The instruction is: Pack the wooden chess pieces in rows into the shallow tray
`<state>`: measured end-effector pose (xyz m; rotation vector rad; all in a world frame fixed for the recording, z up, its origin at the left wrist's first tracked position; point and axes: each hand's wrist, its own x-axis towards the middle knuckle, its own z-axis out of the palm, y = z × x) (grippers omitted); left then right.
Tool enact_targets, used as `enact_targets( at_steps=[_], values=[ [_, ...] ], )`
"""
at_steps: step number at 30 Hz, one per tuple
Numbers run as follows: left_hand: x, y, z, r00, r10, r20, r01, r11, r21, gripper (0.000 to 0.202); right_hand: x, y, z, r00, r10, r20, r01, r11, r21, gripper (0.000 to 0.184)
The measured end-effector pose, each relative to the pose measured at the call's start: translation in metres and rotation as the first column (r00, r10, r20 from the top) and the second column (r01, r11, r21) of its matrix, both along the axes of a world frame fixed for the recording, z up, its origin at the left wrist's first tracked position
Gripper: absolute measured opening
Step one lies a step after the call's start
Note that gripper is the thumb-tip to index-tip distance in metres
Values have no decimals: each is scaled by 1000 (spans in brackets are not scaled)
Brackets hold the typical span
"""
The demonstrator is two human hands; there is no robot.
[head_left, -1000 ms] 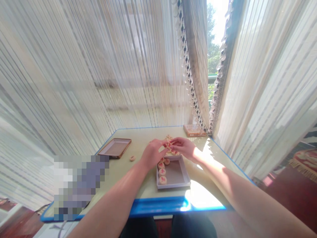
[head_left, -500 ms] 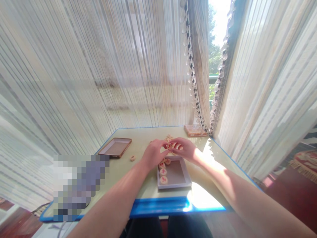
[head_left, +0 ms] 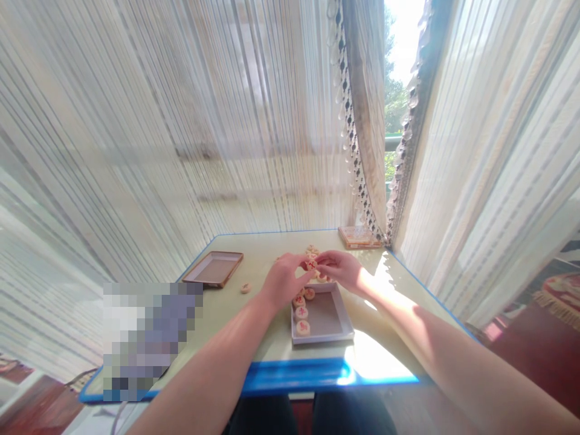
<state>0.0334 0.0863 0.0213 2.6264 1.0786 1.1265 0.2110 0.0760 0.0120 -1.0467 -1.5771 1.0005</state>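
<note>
Grip on both sides is closed by the fingertips on one round game piece [head_left: 312,264], the left hand [head_left: 286,281] at its left edge and the right hand [head_left: 342,270] at its right. It is held up just right of the frame's centre, above the far edge of an open box [head_left: 328,308]. More loose pieces [head_left: 312,249] lie beyond, partly covered by the fingers. Inside the box, other pieces [head_left: 303,327] line the left wall; the left hand hides its upper left corner. Left of that hand, a single piece [head_left: 245,288] lies on the counter [head_left: 265,244], with a shallow brown-rimmed tray [head_left: 215,267] farther left. Toward the upper right of the counter sits a flat box [head_left: 360,237] by the curtain [head_left: 254,121]. The held piece turns its red-marked face to the camera; its round outline reaches evenly every way, its thin axis pointing roughly toward the viewer.
</note>
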Motion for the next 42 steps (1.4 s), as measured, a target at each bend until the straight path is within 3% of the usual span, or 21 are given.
enact_targets(
  at_steps=[4,9,13,19,23,31,42],
  values=[
    [0,-3,0,1000,28,-6,-28,999,-26,16,-4,-1,2,992,57,-111,-65,995,-70,29],
    [1,-6,1,999,-40,-19,40,999,-12,32,-2,-4,6,996,22,-86,-31,995,-95,27],
    [1,-6,2,994,-91,-61,90,996,-16,22,2,-3,6,996,55,-67,-62,992,-108,26],
    [1,-5,2,997,-67,-24,66,997,-26,21,2,4,-1,967,85,-241,-125,980,-158,37],
    [1,-7,4,996,-84,-43,82,996,-46,23,2,5,-3,960,90,-266,-130,982,-138,39],
    [0,-7,7,1000,20,-11,-21,993,-113,17,0,1,-2,993,77,-86,-78,997,-4,31],
    [-2,-3,5,999,-30,38,34,993,-115,25,1,-4,5,1000,21,-5,-21,999,-25,36]
  ],
)
